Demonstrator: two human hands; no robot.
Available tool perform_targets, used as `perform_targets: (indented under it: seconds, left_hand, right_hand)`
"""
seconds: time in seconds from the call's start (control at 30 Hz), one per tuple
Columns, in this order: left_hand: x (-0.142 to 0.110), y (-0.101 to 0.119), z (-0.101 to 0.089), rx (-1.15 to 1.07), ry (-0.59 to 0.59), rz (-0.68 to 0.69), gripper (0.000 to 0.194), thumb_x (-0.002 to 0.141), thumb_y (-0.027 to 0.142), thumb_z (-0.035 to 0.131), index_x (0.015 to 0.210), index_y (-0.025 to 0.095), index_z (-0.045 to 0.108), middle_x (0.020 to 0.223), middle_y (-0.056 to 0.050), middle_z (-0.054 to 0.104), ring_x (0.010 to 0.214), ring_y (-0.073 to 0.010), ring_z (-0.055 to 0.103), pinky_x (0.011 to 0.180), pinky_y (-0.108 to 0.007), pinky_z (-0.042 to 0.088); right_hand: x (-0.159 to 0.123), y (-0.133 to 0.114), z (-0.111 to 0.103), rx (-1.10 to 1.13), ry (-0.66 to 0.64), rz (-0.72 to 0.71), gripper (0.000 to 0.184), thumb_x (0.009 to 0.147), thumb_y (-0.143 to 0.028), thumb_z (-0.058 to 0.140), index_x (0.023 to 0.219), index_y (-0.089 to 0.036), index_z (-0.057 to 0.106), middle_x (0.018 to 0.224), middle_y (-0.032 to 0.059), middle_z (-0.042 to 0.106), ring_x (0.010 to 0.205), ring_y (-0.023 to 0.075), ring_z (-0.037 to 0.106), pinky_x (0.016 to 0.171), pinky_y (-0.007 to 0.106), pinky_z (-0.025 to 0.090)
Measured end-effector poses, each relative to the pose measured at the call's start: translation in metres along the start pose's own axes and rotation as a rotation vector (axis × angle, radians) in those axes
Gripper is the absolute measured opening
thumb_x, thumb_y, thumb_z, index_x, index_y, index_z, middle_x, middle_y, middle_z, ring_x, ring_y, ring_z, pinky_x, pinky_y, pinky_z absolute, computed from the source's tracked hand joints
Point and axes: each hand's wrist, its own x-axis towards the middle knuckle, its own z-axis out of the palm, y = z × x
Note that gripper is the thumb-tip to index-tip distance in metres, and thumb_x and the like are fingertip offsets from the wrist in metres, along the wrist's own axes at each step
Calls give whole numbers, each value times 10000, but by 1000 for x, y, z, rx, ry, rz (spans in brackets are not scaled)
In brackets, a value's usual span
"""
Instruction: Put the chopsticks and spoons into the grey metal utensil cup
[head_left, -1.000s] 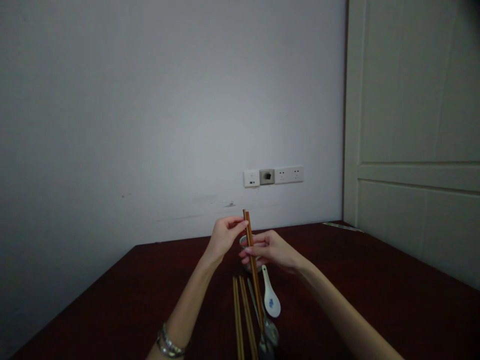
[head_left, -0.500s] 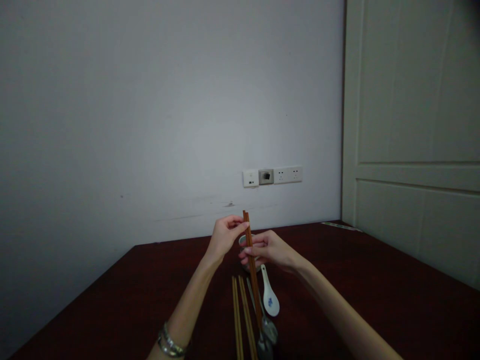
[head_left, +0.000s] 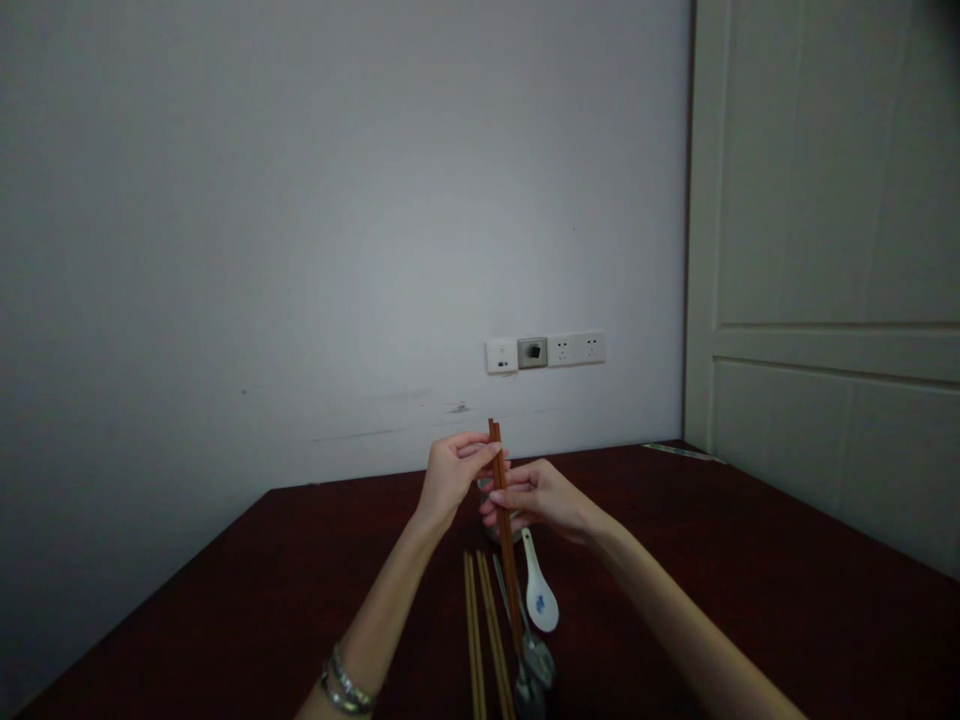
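A pair of reddish-brown chopsticks [head_left: 508, 555] stands tilted above the table, held by both hands. My left hand [head_left: 451, 476] pinches it close to the upper ends. Lower down, the fingers of my right hand [head_left: 536, 497] close around the same pair. Behind my right fingers is a pale cup or bowl [head_left: 485, 485], mostly covered by the hands. Lighter wooden chopsticks [head_left: 472, 630] lie to the left of the held pair. Two metal spoons [head_left: 538, 660] rest near its lower ends, and a white ceramic spoon [head_left: 541, 600] with a blue mark lies on the right.
The dark red table [head_left: 300, 570] meets a grey-white wall at its far edge. Sockets and switches [head_left: 576, 348] are set in that wall. A pale panelled door [head_left: 832, 300] stands along the right side. A flat strip [head_left: 682, 453] lies at the back right corner.
The held chopsticks have shifted very slightly and their upper ends sit a touch further right, closer to upright. Both hands keep their grip, and the other utensils have not moved.
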Motion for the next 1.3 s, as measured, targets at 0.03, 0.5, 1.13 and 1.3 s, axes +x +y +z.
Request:
perform_targets:
  seconds: [0.03, 0.5, 1.13, 1.3]
  left_hand:
    - [0, 0, 0, -3, -1, 7, 310, 576, 316, 720, 767, 105, 596, 705, -82, 679, 630, -179, 639, 570, -268, 512]
    - [-6, 5, 3, -11, -15, 32, 307, 569, 310, 725, 748, 100, 591, 723, -88, 680, 662, -201, 645, 587, -287, 517]
    - [-8, -1, 1, -24, -33, 68, 290, 581, 313, 719, 754, 107, 612, 732, -90, 685, 673, -207, 647, 599, -286, 511]
    - [-8, -1, 0, -3, -44, 77, 286, 600, 315, 707, 763, 99, 617, 744, -101, 684, 674, -201, 644, 595, -273, 506]
  right_hand:
    - [0, 0, 0, 3, -1, -2, 380, 630, -383, 684, 864, -91, 622, 848, 124, 669, 743, 197, 641, 629, 315, 513]
    - [-1, -1, -2, 3, 5, 5, 406, 621, -375, 689, 897, -86, 617, 854, 132, 667, 755, 215, 644, 670, 364, 517]
    - [-2, -2, -2, -15, 1, -1, 392, 616, -361, 693, 881, -78, 638, 876, 144, 667, 766, 214, 643, 635, 321, 524]
    - [-2, -1, -3, -18, 0, -2, 382, 611, -360, 695, 857, -72, 642, 877, 147, 665, 761, 215, 644, 640, 327, 524]
